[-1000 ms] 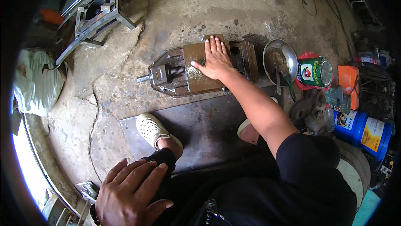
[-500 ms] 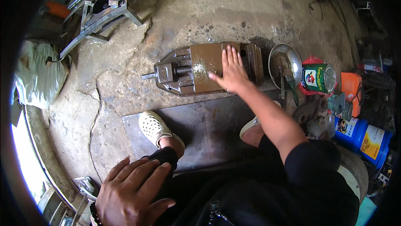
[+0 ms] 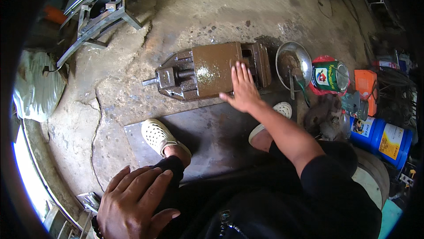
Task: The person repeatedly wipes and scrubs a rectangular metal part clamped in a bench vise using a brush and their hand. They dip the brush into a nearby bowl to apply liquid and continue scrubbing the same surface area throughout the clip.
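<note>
A heavy machine vise point(image 3: 214, 73), its flat top wet, brown and shiny, lies on the concrete floor with its screw end pointing left. Over the near right part of that top is my right hand point(image 3: 245, 92), open, palm down, fingers stretched away from me and thumb out to the left. The fingertips overlap the brown surface; whether the palm touches the near edge is hard to tell. My left hand point(image 3: 134, 199) rests open, back up, on my left knee and holds nothing.
Right of the vise stand a metal bowl point(image 3: 306, 57) with a flat stick and a green-handled tool in it, a green can point(image 3: 332, 76) on red plastic, an orange case point(image 3: 366, 89) and a blue bucket point(image 3: 377, 136). My clogs stand on a metal sheet point(image 3: 214, 126). A metal frame point(image 3: 102, 26) is far left.
My right hand has slid toward me over the vise's top, from its middle to the near edge. My left hand stays on the knee. The view has shifted slightly.
</note>
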The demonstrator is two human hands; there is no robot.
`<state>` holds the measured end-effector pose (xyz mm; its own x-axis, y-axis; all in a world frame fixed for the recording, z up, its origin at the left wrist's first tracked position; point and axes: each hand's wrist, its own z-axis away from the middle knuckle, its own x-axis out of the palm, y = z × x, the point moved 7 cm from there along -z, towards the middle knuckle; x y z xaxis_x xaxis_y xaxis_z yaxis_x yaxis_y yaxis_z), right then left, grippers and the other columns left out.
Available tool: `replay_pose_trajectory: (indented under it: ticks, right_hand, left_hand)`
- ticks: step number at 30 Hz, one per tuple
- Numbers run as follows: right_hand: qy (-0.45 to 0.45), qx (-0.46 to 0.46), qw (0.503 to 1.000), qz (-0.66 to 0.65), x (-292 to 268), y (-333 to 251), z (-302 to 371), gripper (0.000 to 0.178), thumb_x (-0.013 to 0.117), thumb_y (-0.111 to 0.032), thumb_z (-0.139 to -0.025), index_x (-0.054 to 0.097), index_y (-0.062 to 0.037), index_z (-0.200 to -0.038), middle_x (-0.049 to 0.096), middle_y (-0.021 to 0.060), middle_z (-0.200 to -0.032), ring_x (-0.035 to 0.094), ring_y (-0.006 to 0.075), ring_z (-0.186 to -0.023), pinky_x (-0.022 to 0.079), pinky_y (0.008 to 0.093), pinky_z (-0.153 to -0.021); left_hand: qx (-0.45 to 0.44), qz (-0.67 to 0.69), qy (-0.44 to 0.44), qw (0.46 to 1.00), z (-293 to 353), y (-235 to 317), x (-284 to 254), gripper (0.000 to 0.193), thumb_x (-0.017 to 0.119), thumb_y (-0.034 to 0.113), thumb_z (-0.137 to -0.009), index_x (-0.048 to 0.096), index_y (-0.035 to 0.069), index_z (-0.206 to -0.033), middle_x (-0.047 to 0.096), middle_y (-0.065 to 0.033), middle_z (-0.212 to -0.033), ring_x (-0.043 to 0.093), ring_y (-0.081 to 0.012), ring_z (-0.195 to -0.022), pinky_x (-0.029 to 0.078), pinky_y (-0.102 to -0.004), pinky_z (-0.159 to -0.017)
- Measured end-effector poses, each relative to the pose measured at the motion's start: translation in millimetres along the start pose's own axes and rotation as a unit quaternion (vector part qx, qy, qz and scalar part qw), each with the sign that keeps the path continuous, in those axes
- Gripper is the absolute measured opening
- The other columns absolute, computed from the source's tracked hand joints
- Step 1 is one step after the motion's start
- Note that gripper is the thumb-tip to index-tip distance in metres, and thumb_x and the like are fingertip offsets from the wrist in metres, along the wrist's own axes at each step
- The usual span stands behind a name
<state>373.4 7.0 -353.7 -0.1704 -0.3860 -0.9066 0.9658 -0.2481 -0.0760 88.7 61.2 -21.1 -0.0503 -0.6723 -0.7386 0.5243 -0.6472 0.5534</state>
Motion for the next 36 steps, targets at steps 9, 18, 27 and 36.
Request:
replay_pose_trajectory:
  ticks: [9,18,27,36]
  right_hand:
    - [0.125,0.011,0.992,-0.029,-27.2,15.0,-44.4,0.110,0.042,-0.075,-0.094,0.011,0.0089,-0.158,0.005,0.0272,-0.167,0.003,0.0389,-0.156,0.008,0.0470,-0.127]
    - [-0.047,-0.034,0.998,0.028,10.6,-1.2,13.0,0.112,0.041,-0.079,-0.091,0.015,0.0077,-0.158,0.008,0.0265,-0.167,0.005,0.0390,-0.156,0.006,0.0467,-0.128]
    - [0.029,0.019,0.999,-0.014,-4.3,3.0,-21.0,0.111,0.037,-0.078,-0.094,0.006,0.0072,-0.159,0.000,0.0258,-0.168,-0.002,0.0370,-0.157,0.004,0.0455,-0.128]
    - [0.109,-0.004,0.990,-0.089,-19.3,-1.3,-36.2,0.111,0.035,-0.079,-0.093,0.014,0.0091,-0.157,0.008,0.0274,-0.167,0.004,0.0373,-0.157,0.003,0.0460,-0.128]
  left_hand:
    - [0.034,-0.012,0.002,0.999,-1.0,10.7,-0.1,0.074,0.076,0.053,-0.077,0.063,-0.003,-0.123,0.070,-0.0241,-0.113,0.068,-0.0421,-0.108,0.050,-0.0574,-0.098]
    - [0.015,-0.013,-0.004,1.000,-4.6,7.6,0.1,0.074,0.073,0.057,-0.080,0.065,-0.003,-0.122,0.069,-0.0248,-0.113,0.069,-0.0424,-0.107,0.050,-0.0579,-0.099]
    - [0.015,0.014,0.009,1.000,-0.6,5.0,1.7,0.075,0.066,0.061,-0.086,0.065,-0.007,-0.118,0.069,-0.0276,-0.108,0.069,-0.0449,-0.101,0.052,-0.0553,-0.094]
    - [0.121,0.016,-0.011,0.993,0.1,20.5,-0.3,0.060,0.067,0.033,-0.095,0.053,-0.010,-0.134,0.064,-0.0311,-0.117,0.061,-0.0491,-0.100,0.049,-0.0530,-0.090]
